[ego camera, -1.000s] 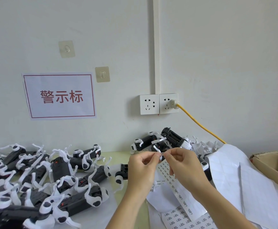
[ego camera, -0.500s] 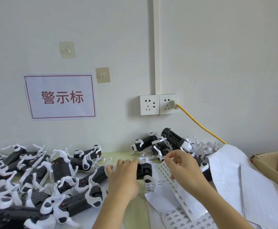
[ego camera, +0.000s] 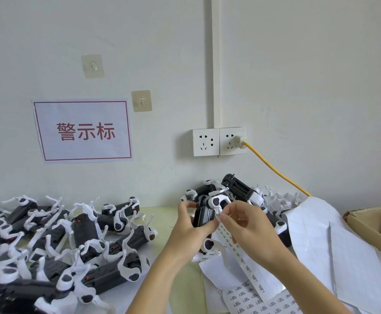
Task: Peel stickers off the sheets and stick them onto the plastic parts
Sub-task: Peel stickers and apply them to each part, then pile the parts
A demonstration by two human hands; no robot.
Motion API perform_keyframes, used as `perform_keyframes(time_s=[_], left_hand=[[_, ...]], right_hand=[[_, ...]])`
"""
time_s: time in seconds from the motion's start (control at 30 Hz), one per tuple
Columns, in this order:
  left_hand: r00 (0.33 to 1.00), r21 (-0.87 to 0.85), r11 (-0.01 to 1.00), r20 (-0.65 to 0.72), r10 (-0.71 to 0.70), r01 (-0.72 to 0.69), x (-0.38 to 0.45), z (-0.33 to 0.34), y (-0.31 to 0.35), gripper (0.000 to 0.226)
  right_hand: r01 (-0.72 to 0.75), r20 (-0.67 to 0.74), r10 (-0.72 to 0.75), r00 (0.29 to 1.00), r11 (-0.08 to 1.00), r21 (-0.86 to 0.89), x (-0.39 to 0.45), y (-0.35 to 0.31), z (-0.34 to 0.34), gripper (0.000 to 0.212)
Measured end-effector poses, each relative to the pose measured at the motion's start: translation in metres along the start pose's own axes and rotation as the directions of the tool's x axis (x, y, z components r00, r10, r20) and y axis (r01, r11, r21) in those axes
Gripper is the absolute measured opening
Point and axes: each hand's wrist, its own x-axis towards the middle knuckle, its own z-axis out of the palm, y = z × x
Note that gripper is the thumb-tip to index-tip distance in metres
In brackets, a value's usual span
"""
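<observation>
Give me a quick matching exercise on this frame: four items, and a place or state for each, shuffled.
Items:
1. yellow cable
2. black-and-white plastic part
3. red-bordered sign
4. cardboard box

Places or states:
A. at the right edge of the table
B. plugged into the right wall socket
C. held in the left hand
D. stuck on the wall, left of the sockets

Pairs: 1-B, 2-C, 3-D, 4-A
</observation>
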Motion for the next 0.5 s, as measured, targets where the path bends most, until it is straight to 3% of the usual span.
perform_keyframes(time_s=[0.23,0.5], left_hand=[[0.994,-0.195,0.980,0.092,0.060,-0.041,-0.0041,0.0069,0.0025,0.049],[0.987,-0.190,0.981,0.148,0.057,-0.028,-0.0020,0.0053,0.0007,0.059]], right_hand=[[0.009,-0.016,-0.009,1.000,1.000,-0.015,0.0015,0.0017,-0.0021,0.020],[0.077,-0.017,-0.082,0.996,0.979,-0.189,0.0037,0.0060,-0.0058,0.020]])
